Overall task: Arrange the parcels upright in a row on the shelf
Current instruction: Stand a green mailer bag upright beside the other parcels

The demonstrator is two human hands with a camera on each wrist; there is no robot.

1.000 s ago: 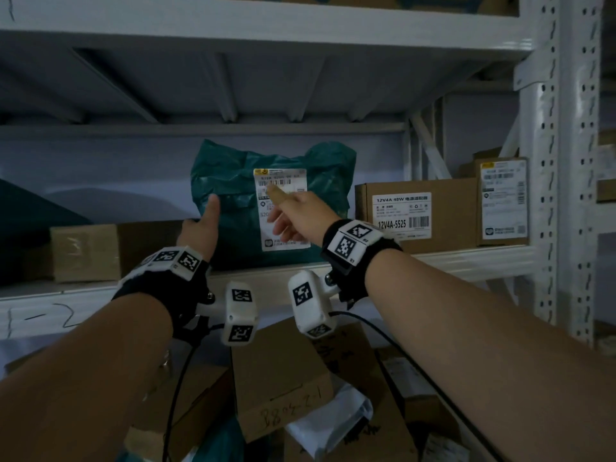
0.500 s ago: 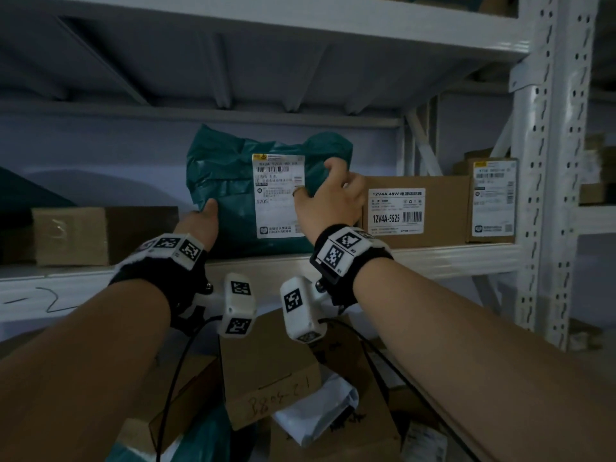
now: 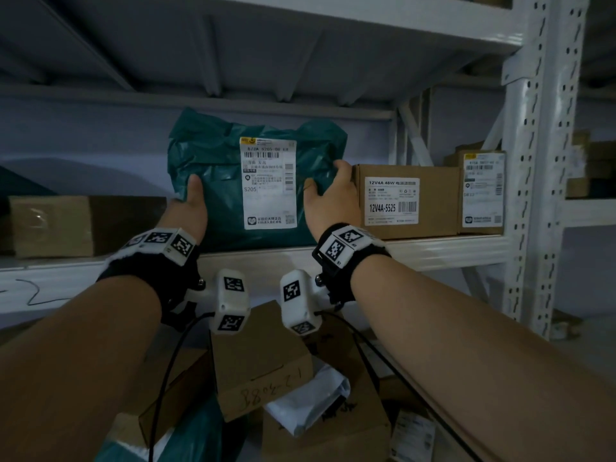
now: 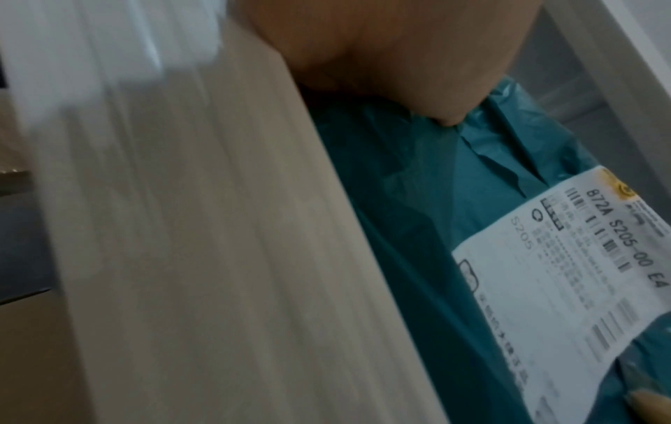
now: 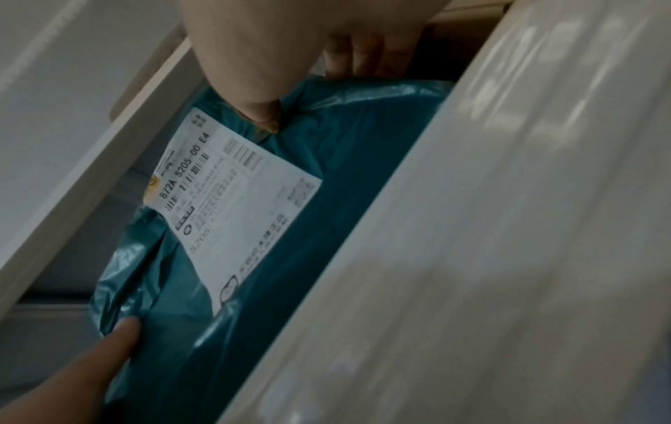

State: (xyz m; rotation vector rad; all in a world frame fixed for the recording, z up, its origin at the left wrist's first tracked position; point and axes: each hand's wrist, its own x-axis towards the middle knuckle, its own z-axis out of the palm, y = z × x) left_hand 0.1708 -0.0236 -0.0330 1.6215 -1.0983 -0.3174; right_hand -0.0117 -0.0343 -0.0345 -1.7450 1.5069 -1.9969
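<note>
Both hands, left hand (image 3: 190, 208) and right hand (image 3: 333, 198), are gripping the soft green parcel (image 3: 213, 161); released, it is likely slumping toward the box (image 3: 406, 201) beside the right hand.

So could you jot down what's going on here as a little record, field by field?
parcel in hand: teal plastic mailer bag, upright on the shelf, white label facing out
left hand: grips the bag's left edge, thumb on the front
right hand: grips the bag's right edge
right neighbour: cardboard box marked 12V4A-5525
left neighbour: brown cardboard box, apart from the bag
below the shelf: pile of loose parcels
</note>
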